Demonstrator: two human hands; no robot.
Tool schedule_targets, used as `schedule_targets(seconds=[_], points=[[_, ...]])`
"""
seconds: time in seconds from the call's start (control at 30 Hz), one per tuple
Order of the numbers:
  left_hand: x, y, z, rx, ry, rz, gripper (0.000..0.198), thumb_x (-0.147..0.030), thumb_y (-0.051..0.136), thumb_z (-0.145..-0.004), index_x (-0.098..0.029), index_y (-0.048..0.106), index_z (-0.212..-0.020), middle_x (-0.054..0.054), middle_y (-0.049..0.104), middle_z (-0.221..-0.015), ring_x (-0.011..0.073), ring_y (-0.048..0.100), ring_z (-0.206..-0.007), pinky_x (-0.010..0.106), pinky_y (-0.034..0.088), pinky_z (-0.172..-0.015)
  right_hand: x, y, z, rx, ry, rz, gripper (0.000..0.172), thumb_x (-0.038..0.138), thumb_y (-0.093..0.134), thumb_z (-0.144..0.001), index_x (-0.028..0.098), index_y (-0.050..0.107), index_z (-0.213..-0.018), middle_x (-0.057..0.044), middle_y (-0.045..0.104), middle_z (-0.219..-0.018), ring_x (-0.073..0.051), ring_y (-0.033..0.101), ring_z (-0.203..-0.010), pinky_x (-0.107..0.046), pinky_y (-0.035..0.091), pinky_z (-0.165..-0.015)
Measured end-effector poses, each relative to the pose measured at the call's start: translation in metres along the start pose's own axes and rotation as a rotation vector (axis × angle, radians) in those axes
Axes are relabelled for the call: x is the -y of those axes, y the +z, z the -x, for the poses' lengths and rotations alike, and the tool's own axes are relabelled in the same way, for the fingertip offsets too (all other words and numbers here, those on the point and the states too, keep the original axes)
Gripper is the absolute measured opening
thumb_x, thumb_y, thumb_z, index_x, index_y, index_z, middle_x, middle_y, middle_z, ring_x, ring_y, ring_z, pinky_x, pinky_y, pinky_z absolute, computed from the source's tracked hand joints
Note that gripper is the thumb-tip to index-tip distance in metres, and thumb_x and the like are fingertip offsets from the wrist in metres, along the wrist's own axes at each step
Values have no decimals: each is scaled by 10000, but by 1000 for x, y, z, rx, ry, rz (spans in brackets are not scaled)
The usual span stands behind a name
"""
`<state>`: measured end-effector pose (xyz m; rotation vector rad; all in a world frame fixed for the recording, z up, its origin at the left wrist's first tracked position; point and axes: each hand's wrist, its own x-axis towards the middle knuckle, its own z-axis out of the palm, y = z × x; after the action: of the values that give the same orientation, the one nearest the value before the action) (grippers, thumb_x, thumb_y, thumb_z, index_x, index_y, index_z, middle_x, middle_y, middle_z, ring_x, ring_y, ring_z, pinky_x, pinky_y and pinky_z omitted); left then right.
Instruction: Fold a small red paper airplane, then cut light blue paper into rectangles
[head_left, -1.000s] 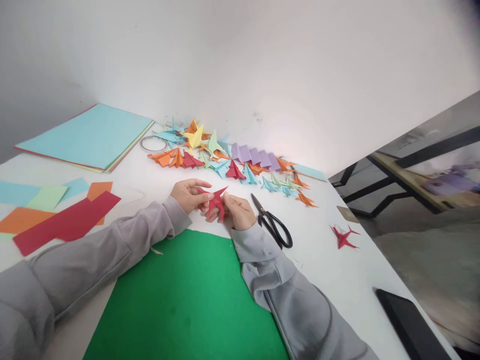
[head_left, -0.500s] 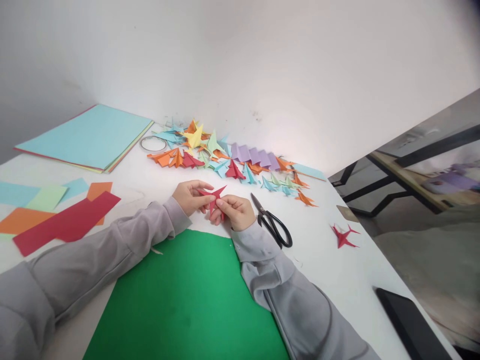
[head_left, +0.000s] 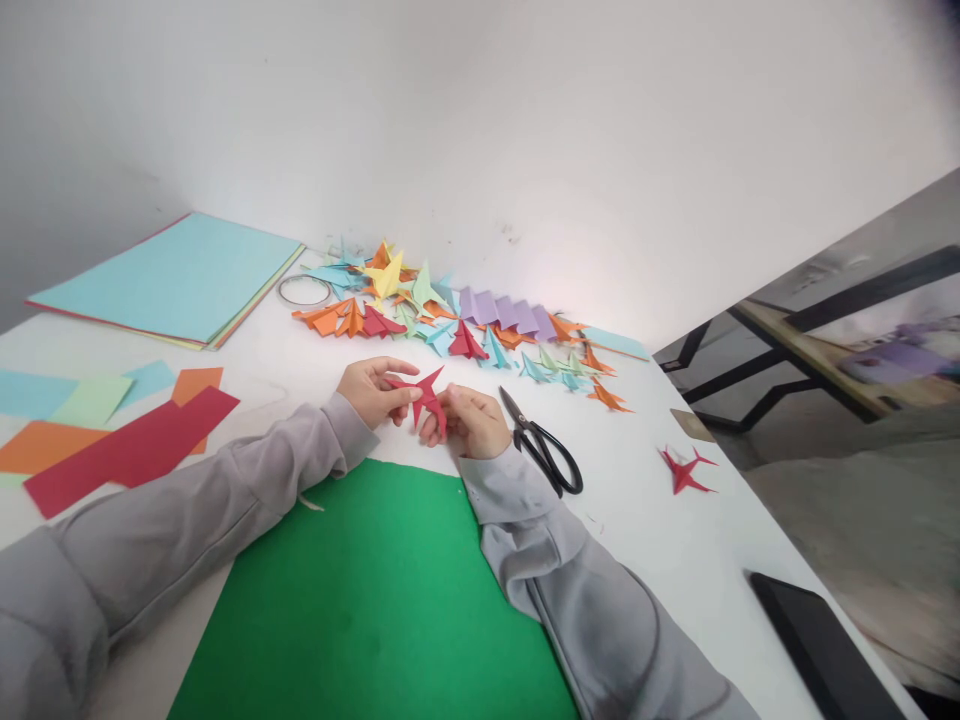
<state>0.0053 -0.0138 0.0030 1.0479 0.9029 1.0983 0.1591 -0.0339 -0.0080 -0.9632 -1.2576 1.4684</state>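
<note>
Between my two hands is a small red folded-paper figure (head_left: 428,394) with several pointed limbs, held above the table. My left hand (head_left: 377,388) pinches its left limb between thumb and fingers. On the other side my right hand (head_left: 472,418) has its fingers closed at the figure's lower right limb. Just right of that hand lie black-handled scissors (head_left: 550,448), blades pointing away. A similar red folded figure (head_left: 686,471) rests farther right. Below my hands is a green sheet (head_left: 367,600), partly covered by my sleeves.
Several colourful folded-paper pieces (head_left: 467,342) lie along the wall, near a coil of wire (head_left: 304,290). At left are a stack of large coloured sheets (head_left: 169,280) and paper strips (head_left: 139,445). A black phone-like slab (head_left: 825,645) lies near the table's right edge.
My right thumb has moved off the middle of the red figure toward its right side, so more of the figure shows. My left hand has shifted slightly left.
</note>
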Motion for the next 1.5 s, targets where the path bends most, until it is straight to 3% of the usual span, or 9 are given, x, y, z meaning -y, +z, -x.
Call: schedule_targets(seconds=[0.4,0.5,0.6,0.73,0.87,1.07,1.27,1.37,1.5], points=[[2,-2,-1,16,28,-48,361,-231,808,-479,-107,565,-715,-29,546,-367,90,489,-318,198,396,-342,-7,9,1,-111,-178,93,234,383,702,-682,185,578,-691,20,643,-507,-111,584,-426,-189,374,-365],[5,-3,-3,32,-1,11,434,-237,805,-494,-98,588,-843,-8,610,-476,115,555,-394,234,465,-399,-7,9,1,-231,-272,146,161,309,716,-670,188,621,-715,23,647,-531,-119,598,-460,-225,443,-427],[6,-3,-5,-34,31,84,510,-203,802,-489,-107,572,-933,-6,639,-601,112,583,-465,242,494,-434,-7,7,1,-370,-385,250,97,259,701,-680,197,663,-743,3,680,-624,-130,615,-519,-263,494,-503],[1,-2,0,-18,42,69,544,-236,735,-588,-97,521,-1069,-45,575,-503,106,525,-397,234,458,-374,-7,4,0,-475,-509,427,50,217,676,-700,208,696,-745,-19,703,-698,-156,643,-643,-278,512,-574],[-2,2,7,64,117,-6,655,-194,690,-597,-143,490,-1218,-19,621,-622,134,594,-531,247,508,-422,-9,2,1,-443,-663,569,72,193,642,-733,211,696,-776,-34,708,-763,-166,646,-709,-289,515,-597],[6,6,6,103,179,-43,262,-134,677,-569,-118,704,-829,18,653,-622,121,606,-565,244,540,-506,-8,-2,-1,-326,-841,717,145,113,613,-750,229,671,-815,-42,699,-810,-182,644,-797,-360,520,-757],[5,5,4,-2,256,-23,248,-74,696,-534,-109,715,-779,34,678,-630,118,607,-542,274,547,-570,-5,-4,1,-456,-844,827,262,164,668,-708,233,649,-960,-98,584,-1086,-234,552,-1028,-402,494,-820],[3,5,4,-62,272,-38,276,-58,696,-526,-113,719,-795,25,678,-615,111,606,-540,267,545,-591,-5,-2,1,-445,-815,779,353,174,655,-728,244,609,-1071,-68,608,-961,-201,588,-898,-373,505,-774],[2,6,5,-90,261,-38,250,-70,698,-519,-131,728,-759,39,708,-688,129,639,-624,250,547,-613,-5,2,1,-307,-787,682,261,146,618,-763,244,647,-1003,-19,650,-789,-159,614,-735,-336,493,-739]])
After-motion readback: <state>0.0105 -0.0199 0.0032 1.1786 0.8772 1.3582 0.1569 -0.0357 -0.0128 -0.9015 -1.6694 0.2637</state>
